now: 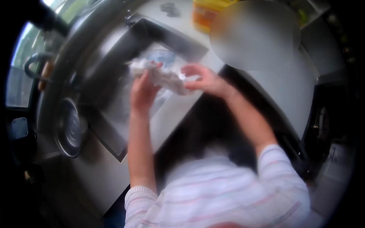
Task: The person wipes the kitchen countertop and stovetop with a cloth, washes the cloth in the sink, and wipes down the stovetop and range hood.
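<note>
A crumpled white cloth (170,81), blurred, stretches over the near edge of the sink (110,76). My left hand (144,90) is closed around its left part, with fingertips showing on top. My right hand (205,79) is at the cloth's right end, fingers curved and apart; the thumb side appears to touch the cloth, but a grip does not show. Behind the cloth, inside the sink, is a pale blue see-through item (162,56), too smeared to name.
A round shiny metal lid or pan (69,127) lies on the counter (95,173) left of the sink. At the back stands a yellow and orange package (205,15). A blurred round patch hides part of the right counter. A window is at the upper left.
</note>
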Tool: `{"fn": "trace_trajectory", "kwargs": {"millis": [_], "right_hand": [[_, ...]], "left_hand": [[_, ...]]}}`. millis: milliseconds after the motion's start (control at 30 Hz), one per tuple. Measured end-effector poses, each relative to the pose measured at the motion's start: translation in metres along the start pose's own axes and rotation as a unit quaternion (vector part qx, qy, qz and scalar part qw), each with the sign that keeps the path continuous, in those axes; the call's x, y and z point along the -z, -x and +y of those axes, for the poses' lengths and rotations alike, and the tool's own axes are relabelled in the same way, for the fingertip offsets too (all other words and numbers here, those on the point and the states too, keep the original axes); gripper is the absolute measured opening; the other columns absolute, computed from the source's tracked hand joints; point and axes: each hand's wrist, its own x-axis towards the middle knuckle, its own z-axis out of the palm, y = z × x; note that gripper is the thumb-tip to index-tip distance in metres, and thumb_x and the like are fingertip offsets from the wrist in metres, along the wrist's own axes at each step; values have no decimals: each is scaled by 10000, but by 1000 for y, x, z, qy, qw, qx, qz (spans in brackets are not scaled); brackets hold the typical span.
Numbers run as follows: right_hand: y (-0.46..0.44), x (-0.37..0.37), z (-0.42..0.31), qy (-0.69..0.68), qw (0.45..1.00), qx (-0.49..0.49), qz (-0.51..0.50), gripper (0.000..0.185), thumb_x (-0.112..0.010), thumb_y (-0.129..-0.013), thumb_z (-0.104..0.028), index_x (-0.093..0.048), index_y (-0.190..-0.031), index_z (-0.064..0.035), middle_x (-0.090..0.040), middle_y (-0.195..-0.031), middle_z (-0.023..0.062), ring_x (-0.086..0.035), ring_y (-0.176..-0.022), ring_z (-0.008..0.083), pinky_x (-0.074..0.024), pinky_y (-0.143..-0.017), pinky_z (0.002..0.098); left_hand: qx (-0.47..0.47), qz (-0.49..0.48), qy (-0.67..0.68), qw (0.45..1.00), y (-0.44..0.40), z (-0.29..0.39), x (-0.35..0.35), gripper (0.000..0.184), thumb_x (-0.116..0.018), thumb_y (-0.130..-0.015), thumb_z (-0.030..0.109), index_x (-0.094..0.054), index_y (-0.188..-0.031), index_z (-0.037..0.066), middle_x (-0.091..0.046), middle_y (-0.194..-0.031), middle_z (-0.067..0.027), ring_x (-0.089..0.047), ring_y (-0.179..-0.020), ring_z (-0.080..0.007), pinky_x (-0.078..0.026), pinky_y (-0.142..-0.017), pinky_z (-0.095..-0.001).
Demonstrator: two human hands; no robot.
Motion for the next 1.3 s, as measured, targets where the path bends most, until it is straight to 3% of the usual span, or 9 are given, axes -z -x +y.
{"fn": "trace_trajectory", "kwargs": {"millis": [167, 300, 400, 600, 700, 967, 1133, 1233, 1300], "right_hand": [[155, 114, 17, 166, 954, 81, 237, 168, -637, -754, -158, -584, -809, -9, -603, -781, 47, -564, -719, 123, -460, -670, 287], [271, 179, 107, -313, 832, 58, 455, 108, -553, -822, -108, -566, -820, -1, -525, -690, -24, -466, -602, 46, -408, -544, 200], [349, 210, 62, -97, 844, 41, 526, 117, -539, -841, -112, -542, -831, 5, -522, -706, -27, -451, -627, 45, -400, -570, 198], [404, 202, 62, 33, 847, 54, 528, 107, -542, -845, -112, -544, -878, -9, -562, -716, 19, -501, -673, 71, -432, -624, 231], [417, 188, 56, 66, 837, -22, 543, 124, -556, -838, -125, -544, -875, -7, -575, -705, 44, -519, -663, 83, -440, -615, 244], [474, 197, 94, -26, 737, -26, 675, 62, -559, -839, -66, -551, -878, -19, -529, -746, -31, -466, -673, 34, -408, -616, 178], [574, 251, 93, -128, 535, 123, 826, 105, -571, -841, -117, -561, -897, -29, -587, -813, 10, -525, -708, 58, -453, -601, 200], [625, 263, 113, -77, 542, -84, 832, 239, -579, -829, -137, -518, -1024, -11, -591, -907, 57, -569, -780, 113, -475, -636, 228], [656, 273, 166, 303, 495, -286, 762, 482, -642, -769, -185, -444, -1173, -10, -539, -1098, 165, -547, -968, 276, -453, -823, 344]], "left_hand": [[79, -73, -138, 985, -25, -154, -160, 376, -500, -872, 149, -414, -1224, 49, -508, -1175, -116, -502, -1067, -236, -449, -848, -378], [159, -138, -248, 946, -49, -261, -196, 315, -482, -793, -26, -497, -1102, 31, -527, -1132, -131, -522, -1038, -242, -494, -793, -425], [205, -162, -83, 962, -57, -319, -214, 325, -470, -759, -42, -500, -1075, 30, -541, -1079, -144, -554, -967, -273, -490, -772, -492], [370, -157, -222, 888, -37, -392, -281, 559, -556, -800, 441, -415, -1202, 80, -540, -1057, -113, -559, -941, -274, -503, -708, -479], [485, -208, -103, 843, -16, -436, -289, 385, -579, -822, 281, -497, -1108, 36, -573, -971, -89, -576, -828, -211, -520, -648, -410], [454, -197, -138, 858, -26, -466, -303, 163, -581, -778, -4, -579, -939, 27, -588, -797, -30, -554, -679, -128, -478, -549, -274], [308, -269, -180, 895, -57, -479, -364, 136, -562, -779, -16, -587, -905, 29, -558, -751, 1, -517, -661, -86, -431, -615, -231], [269, -370, -316, 831, -72, -533, -387, 198, -550, -783, 8, -579, -979, -1, -563, -754, -11, -523, -670, -106, -428, -618, -249], [77, -400, -561, 720, -77, -553, -391, 285, -572, -779, 89, -565, -1059, 39, -585, -927, -110, -581, -792, -186, -455, -699, -270]]}}
